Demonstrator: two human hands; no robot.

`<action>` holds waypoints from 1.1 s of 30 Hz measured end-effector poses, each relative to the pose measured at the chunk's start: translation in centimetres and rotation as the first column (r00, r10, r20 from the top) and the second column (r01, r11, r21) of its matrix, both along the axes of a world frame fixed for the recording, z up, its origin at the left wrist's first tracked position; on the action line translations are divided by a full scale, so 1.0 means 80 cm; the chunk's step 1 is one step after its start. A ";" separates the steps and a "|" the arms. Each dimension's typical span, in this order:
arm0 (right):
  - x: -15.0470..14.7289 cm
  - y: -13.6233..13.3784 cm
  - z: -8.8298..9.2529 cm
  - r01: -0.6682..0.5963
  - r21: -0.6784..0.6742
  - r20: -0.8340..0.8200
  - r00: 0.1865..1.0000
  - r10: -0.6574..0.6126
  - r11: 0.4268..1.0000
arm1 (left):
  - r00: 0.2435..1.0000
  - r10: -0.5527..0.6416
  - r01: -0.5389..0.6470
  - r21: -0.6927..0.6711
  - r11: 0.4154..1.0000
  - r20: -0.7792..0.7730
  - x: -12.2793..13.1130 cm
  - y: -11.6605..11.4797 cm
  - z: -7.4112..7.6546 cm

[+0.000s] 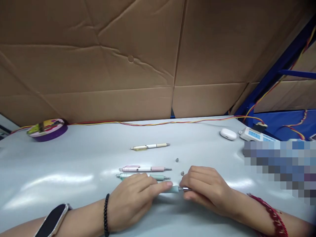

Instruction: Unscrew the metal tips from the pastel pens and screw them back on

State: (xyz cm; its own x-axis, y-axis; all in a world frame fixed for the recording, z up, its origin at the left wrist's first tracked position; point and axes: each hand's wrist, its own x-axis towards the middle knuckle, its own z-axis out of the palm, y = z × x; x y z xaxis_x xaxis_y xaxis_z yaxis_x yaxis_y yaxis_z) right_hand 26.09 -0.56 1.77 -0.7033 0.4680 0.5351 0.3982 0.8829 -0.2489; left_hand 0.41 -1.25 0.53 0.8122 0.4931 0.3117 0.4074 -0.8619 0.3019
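My left hand (134, 199) is closed around a pen with a pale blue grip (174, 189), its index finger lying along the barrel. At the pen's silver front end (185, 189), my right hand (209, 187) pinches with thumb and fingers, which partly hide it. Just beyond my left hand lie a mint-green pen (160, 177), partly covered by that hand, and a pink and white pen (145, 169). Two small metal pen tips, one nearer (182, 173) and one farther (177, 160), rest beside my right hand. Farther back is a beige and white pen (151, 146).
A purple-edged tape roll (49, 130) sits at the back left. Toward the back right are a white earbud case (228, 134) and a power strip (256, 134). Red and yellow wires (143, 124) run along the back edge before a cardboard wall (118, 72).
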 end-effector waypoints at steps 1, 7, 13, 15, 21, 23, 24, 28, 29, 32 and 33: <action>-0.001 0.000 -0.001 0.003 0.009 0.006 1.000 -0.003 1.000 | 1.000 -0.002 0.002 0.029 1.000 0.013 0.000 -0.001 -0.001; -0.013 -0.005 -0.004 -0.004 0.023 0.017 1.000 0.003 1.000 | 1.000 -0.023 0.025 0.173 0.985 -0.013 0.003 -0.002 -0.003; -0.017 -0.010 -0.003 -0.006 0.053 -0.025 1.000 0.007 0.999 | 0.997 -0.050 0.057 0.132 0.990 -0.057 0.002 0.001 -0.002; -0.017 -0.011 -0.002 0.005 0.046 -0.036 0.999 -0.004 0.999 | 0.998 -0.050 0.056 0.124 0.991 -0.048 0.001 0.001 -0.003; -0.018 -0.009 -0.004 0.006 0.046 -0.022 1.000 -0.005 0.999 | 0.998 -0.028 0.033 0.098 0.995 -0.053 -0.002 -0.001 -0.005; -0.016 -0.009 -0.003 0.014 0.068 -0.006 1.000 -0.014 0.998 | 0.998 -0.012 0.018 0.104 0.994 -0.056 -0.003 -0.001 -0.007; -0.014 -0.008 -0.002 0.019 0.076 0.000 1.000 -0.019 0.997 | 0.998 -0.005 0.011 0.104 0.994 -0.058 -0.003 -0.001 -0.008; 0.001 -0.003 0.009 0.079 0.080 -0.009 0.997 -0.079 0.994 | 0.998 0.035 -0.032 0.064 0.997 -0.053 -0.004 0.002 -0.008; 0.006 0.000 0.012 0.115 0.082 0.005 0.993 -0.116 0.990 | 0.998 0.044 -0.042 0.055 0.998 -0.048 -0.005 0.004 -0.007; 0.018 0.010 0.016 0.232 0.063 0.154 0.959 -0.239 0.971 | 0.996 0.076 -0.073 0.058 0.996 -0.041 -0.006 0.009 0.000; 0.021 0.014 0.015 0.269 0.041 0.227 0.935 -0.271 0.962 | 0.993 0.108 -0.105 0.056 0.993 -0.049 -0.008 0.011 0.004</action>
